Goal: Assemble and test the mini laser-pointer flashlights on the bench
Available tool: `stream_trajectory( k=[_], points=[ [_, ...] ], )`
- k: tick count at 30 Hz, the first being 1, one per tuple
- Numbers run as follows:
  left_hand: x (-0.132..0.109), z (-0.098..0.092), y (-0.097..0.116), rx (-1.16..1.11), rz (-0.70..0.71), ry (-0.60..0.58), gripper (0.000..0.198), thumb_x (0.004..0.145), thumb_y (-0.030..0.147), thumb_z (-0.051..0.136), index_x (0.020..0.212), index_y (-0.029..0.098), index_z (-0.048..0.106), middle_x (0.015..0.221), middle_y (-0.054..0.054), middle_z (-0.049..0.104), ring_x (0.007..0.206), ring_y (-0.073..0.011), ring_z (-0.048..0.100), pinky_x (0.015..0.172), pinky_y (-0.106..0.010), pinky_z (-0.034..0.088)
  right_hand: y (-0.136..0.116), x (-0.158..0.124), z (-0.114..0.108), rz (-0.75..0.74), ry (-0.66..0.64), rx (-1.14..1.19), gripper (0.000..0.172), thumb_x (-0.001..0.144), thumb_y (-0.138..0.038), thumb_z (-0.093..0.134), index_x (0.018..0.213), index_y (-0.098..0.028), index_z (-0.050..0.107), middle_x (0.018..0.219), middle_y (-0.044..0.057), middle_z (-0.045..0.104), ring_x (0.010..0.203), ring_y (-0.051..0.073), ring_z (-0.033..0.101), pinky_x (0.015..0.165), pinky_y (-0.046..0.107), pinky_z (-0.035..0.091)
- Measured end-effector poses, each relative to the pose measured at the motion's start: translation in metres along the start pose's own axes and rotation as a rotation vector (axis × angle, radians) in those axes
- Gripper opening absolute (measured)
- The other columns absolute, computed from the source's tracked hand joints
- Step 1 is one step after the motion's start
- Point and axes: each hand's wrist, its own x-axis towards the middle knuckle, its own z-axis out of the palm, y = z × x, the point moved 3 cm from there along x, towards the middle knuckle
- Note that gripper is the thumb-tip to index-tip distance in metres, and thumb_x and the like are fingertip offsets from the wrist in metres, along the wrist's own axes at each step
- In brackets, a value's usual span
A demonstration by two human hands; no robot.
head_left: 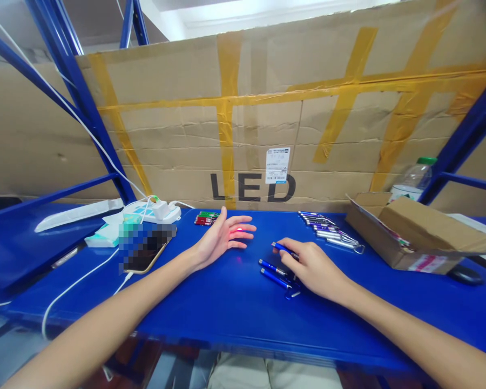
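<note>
My right hand [310, 265] is closed around a blue pen-shaped light [282, 249], its tip pointing left. My left hand [222, 237] is held up over the blue table with fingers spread, and a small red light spot shines on its fingers. Below my right hand lie two more blue pen lights [273, 277] with metal clips, partly hidden by the hand. Several silver and purple pen lights [328, 231] lie in a row at the back right. Green and red ones [206, 218] lie behind my left hand.
An open cardboard box [405, 259] stands at the right, with a dark mouse [465, 274] and a bottle [413, 181] near it. At the left are a phone [148, 256], a power strip [162, 214], a tissue pack [101, 236] and white cables. A large carton [178, 140] closes off the back.
</note>
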Motion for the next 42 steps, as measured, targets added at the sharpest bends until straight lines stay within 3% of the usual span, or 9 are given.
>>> stream_trajectory(
  k=[5, 14, 23, 28, 39, 42],
  points=[
    [0.000, 0.001, 0.000, -0.003, -0.005, -0.003, 0.083, 0.102, 0.081, 0.031, 0.140, 0.016, 0.066, 0.139, -0.020, 0.070, 0.124, -0.0319, 0.066, 0.093, -0.038, 0.056, 0.006, 0.002, -0.003, 0.038, 0.056, 0.003, 0.034, 0.105, -0.039, 0.043, 0.106, -0.021, 0.072, 0.080, 0.003, 0.075, 0.066, 0.020, 0.063, 0.062, 0.030, 0.038],
    [0.001, 0.000, 0.000, 0.014, 0.001, 0.000, 0.083, 0.102, 0.082, 0.030, 0.139, 0.017, 0.067, 0.141, -0.020, 0.069, 0.126, -0.0325, 0.065, 0.093, -0.038, 0.056, -0.012, -0.006, 0.001, -0.172, -0.219, 0.119, 0.032, 0.108, -0.036, 0.046, 0.115, -0.021, 0.073, 0.086, 0.001, 0.076, 0.068, 0.015, 0.063, 0.067, 0.026, 0.044],
    [0.000, 0.001, 0.001, -0.002, 0.004, -0.011, 0.081, 0.104, 0.079, 0.031, 0.140, 0.016, 0.066, 0.141, -0.021, 0.068, 0.122, -0.0306, 0.067, 0.092, -0.037, 0.057, 0.001, 0.001, 0.001, -0.011, -0.075, -0.077, 0.034, 0.106, -0.039, 0.042, 0.093, -0.022, 0.068, 0.072, 0.003, 0.070, 0.060, 0.018, 0.057, 0.061, 0.030, 0.034],
    [0.000, 0.001, 0.001, -0.001, 0.004, -0.005, 0.081, 0.103, 0.080, 0.032, 0.139, 0.016, 0.067, 0.141, -0.020, 0.069, 0.122, -0.0300, 0.067, 0.091, -0.037, 0.057, 0.005, 0.002, 0.001, 0.028, -0.043, -0.087, 0.032, 0.105, -0.039, 0.042, 0.096, -0.023, 0.068, 0.073, 0.002, 0.070, 0.059, 0.019, 0.057, 0.060, 0.030, 0.033],
    [0.002, -0.001, 0.000, 0.007, -0.003, -0.005, 0.085, 0.102, 0.082, 0.031, 0.142, 0.016, 0.065, 0.142, -0.021, 0.068, 0.126, -0.0327, 0.066, 0.093, -0.038, 0.056, -0.010, -0.007, 0.003, -0.196, -0.236, 0.097, 0.032, 0.108, -0.035, 0.046, 0.116, -0.020, 0.073, 0.087, 0.003, 0.076, 0.069, 0.016, 0.065, 0.069, 0.026, 0.044],
    [0.001, 0.000, 0.000, 0.007, 0.003, -0.007, 0.084, 0.102, 0.082, 0.030, 0.141, 0.016, 0.066, 0.142, -0.021, 0.068, 0.125, -0.0324, 0.066, 0.093, -0.038, 0.056, -0.009, -0.006, 0.003, -0.186, -0.216, 0.048, 0.033, 0.108, -0.035, 0.045, 0.114, -0.020, 0.073, 0.085, 0.003, 0.076, 0.069, 0.016, 0.065, 0.069, 0.027, 0.043]
  ],
)
